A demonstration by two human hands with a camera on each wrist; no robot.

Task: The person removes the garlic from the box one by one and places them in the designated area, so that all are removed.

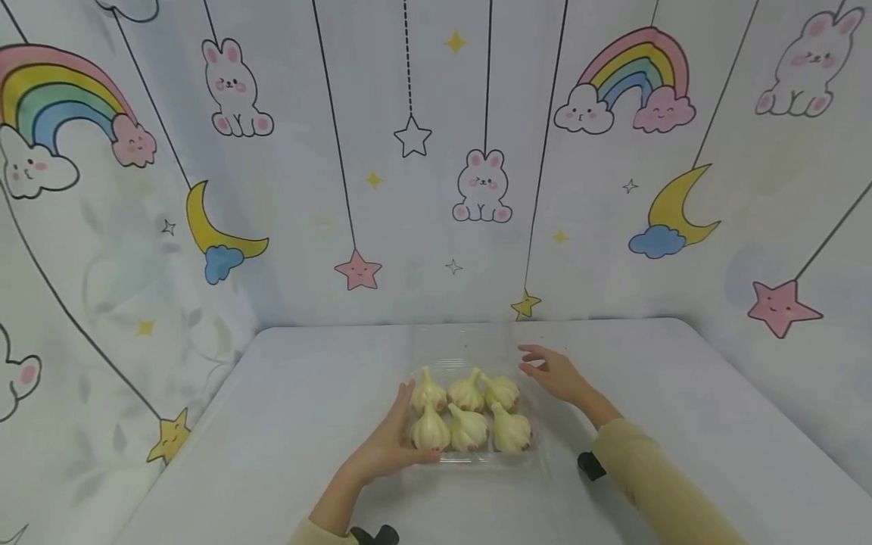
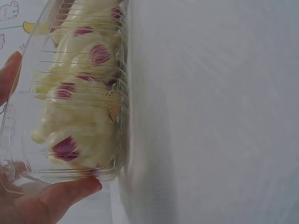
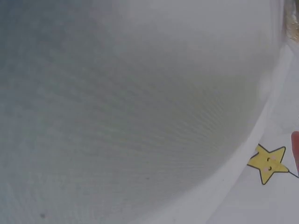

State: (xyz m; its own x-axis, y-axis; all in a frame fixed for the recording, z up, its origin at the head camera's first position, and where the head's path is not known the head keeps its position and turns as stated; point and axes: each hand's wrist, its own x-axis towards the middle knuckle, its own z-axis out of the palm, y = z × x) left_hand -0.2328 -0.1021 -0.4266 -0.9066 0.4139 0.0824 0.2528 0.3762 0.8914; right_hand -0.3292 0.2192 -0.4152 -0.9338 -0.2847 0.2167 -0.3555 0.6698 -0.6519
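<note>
Garlic bulbs (image 1: 469, 431), six in all, sit in the clear plastic box (image 1: 470, 458) that you steady with your left hand (image 1: 387, 446). Your left thumb lies along the near wall and your fingers go up the side, so you are grasping the box by its near corner. Just beside that grip begins the front row of three bulbs; the back row of three stands beyond it. Seen past your left thumb, purple patches on the bulbs show through the ribbed wall.

Your right hand (image 1: 555, 375) is released, fingers loosely bent, across the box from your grip and near its far corner; whether the fingertips touch the plastic, you cannot tell. Beyond the back row, a faint clear flap, probably the lid (image 1: 463, 341), appears to lie folded back.

As far as you can judge, the filling looks done, with both rows occupied. What seems left undone is the cover, apparently not over the bulbs. Farther out stretches the white table (image 1: 306, 401), then the cartoon-printed backdrop (image 1: 409, 212).
</note>
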